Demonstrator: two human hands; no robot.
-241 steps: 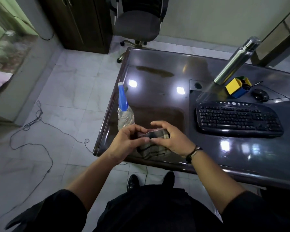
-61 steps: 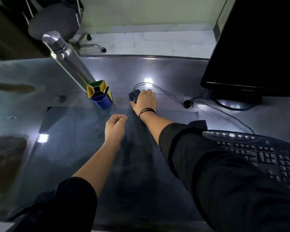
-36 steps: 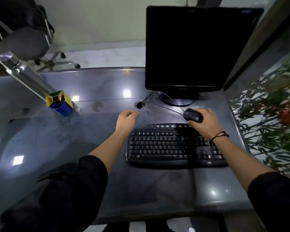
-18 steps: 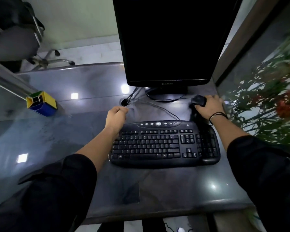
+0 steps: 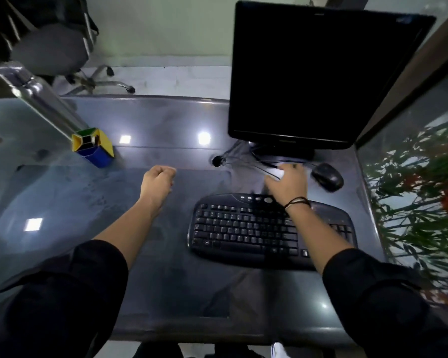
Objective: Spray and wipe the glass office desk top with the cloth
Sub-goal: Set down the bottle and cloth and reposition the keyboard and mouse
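Wiping w/ R hand (image 5: 286, 183) at 1 o'clock on table (image 5: 62, 202), grip pressing pale blurred cloth (image 5: 276, 173) betw keyboard (image 5: 243, 228) & monitor (image 5: 308, 73). L hand (image 5: 157, 183) fisted, holding nothing seen. Cloth likely soft, limp; bunch mid-fold, palm flat.

Glass desk (image 5: 62, 218) carries keyboard (image 5: 243, 226), mouse (image 5: 327, 176), monitor (image 5: 321, 73), probably 1 pen-holder (image 5: 95, 146).

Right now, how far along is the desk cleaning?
Done: black keyboard and black mouse sit at the right end, baring the middle. In hand: right hand reaches behind the keyboard; its grip is blurred. Remaining: the glass desk top looks dusty; no spray bottle or cloth shows.
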